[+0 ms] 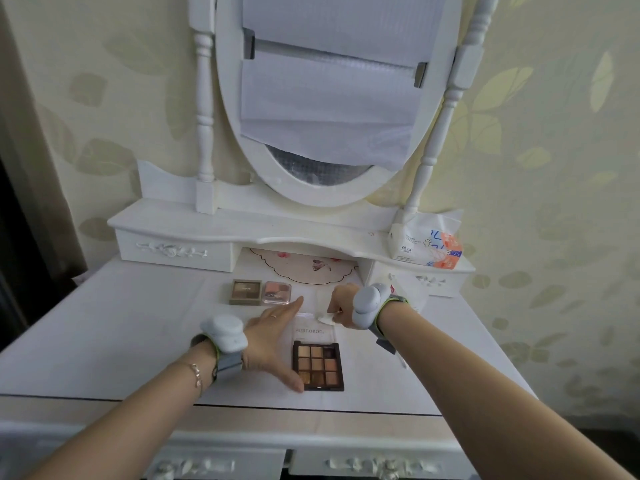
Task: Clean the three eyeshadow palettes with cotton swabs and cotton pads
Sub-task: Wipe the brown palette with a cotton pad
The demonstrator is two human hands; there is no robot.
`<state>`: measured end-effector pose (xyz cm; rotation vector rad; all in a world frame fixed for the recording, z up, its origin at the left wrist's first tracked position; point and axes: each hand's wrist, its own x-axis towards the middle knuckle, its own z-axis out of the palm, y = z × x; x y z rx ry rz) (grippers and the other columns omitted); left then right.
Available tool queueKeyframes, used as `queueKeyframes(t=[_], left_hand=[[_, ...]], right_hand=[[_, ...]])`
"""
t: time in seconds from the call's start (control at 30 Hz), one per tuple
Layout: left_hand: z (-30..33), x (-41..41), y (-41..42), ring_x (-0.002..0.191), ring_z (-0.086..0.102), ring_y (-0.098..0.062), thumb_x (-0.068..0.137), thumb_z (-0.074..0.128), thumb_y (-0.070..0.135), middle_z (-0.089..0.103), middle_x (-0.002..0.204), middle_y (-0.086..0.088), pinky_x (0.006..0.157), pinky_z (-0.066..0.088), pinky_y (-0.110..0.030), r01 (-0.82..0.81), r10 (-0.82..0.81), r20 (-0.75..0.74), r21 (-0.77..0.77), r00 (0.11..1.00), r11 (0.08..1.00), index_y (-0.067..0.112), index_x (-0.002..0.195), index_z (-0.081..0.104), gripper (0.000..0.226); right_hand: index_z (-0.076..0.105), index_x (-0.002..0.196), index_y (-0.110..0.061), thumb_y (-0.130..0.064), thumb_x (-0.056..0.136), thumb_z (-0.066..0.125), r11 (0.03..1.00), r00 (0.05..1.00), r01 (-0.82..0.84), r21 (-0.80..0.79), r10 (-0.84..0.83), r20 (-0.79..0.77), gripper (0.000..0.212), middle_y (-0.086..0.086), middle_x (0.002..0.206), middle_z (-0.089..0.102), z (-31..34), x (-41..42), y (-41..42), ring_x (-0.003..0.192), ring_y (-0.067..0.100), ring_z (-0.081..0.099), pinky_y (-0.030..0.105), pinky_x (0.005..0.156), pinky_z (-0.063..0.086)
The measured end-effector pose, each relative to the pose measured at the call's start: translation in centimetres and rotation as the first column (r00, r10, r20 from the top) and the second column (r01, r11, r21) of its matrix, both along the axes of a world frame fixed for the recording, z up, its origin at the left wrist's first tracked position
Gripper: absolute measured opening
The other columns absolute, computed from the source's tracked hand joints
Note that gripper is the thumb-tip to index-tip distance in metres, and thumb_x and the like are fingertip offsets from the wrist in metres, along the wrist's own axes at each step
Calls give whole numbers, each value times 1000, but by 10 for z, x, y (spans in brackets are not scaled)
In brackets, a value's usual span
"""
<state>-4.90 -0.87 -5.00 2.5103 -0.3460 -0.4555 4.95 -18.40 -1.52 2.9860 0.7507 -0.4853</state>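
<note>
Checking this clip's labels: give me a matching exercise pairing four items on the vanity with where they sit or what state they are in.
Column 1:
1. nine-pan palette
2. pink palette
3. cotton pad
4. tissue pack

Column 2:
A. pinched in the right hand
B. on the raised shelf, right of the mirror
C. lying open, steadied by the left hand
D. closed, beside the brown palette at the back

Pairs: 1-C, 2-D, 3-A, 4-B
</note>
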Motion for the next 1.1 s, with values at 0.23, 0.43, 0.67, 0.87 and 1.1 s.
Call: queueKeyframes(t=[0.23, 0.43, 0.67, 0.87, 1.1], left_hand=[[-17, -5, -4, 137, 14, -11, 10, 35, 99, 16, 147, 7, 112, 9, -25, 9, -19, 230, 44, 973, 999, 22, 144, 15, 155], [-31, -5, -2, 114, 36, -6, 29, 42, 98, 39, 118, 12, 104, 31, -28, 30, -3, 309, -86, 951, 996, 28, 110, 44, 107], [-30, -7, -2, 110, 39, 0, 31, 50, 94, 40, 113, 16, 96, 31, -12, -3, 59, 264, -207, 963, 978, 41, 95, 39, 83], [-27, -8, 0, 105, 43, 5, 29, 52, 92, 37, 110, 23, 85, 27, 2, -1, 64, 260, -237, 963, 971, 31, 103, 49, 96], [-28, -8, 1, 103, 44, 5, 28, 60, 87, 38, 110, 21, 84, 26, 3, 13, 59, 275, -253, 959, 967, 30, 102, 50, 94]], right_hand=[[61, 119, -9, -19, 93, 51, 999, 1000, -30, -30, 30, 1, 29, 8, 122, 62, -1, 2, 0, 114, 26, 57, 26, 84, 40], [66, 105, -8, -21, 90, 51, 998, 999, -46, -47, 46, 1, 25, 7, 92, 60, -2, -2, -2, 83, 23, 50, 24, 76, 38], [69, 110, -17, -23, 88, 55, 990, 993, -119, -74, 118, -21, 26, -9, 78, 57, 7, -19, -11, 81, 17, 52, 24, 81, 45], [67, 114, -15, -21, 88, 57, 989, 991, -127, -70, 124, -49, 28, 0, 99, 65, 8, -23, -12, 93, 19, 58, 30, 92, 48], [69, 109, -9, -18, 90, 57, 979, 979, -204, -16, 204, -16, 24, 7, 101, 66, 0, -25, -7, 96, 26, 59, 26, 83, 43]])
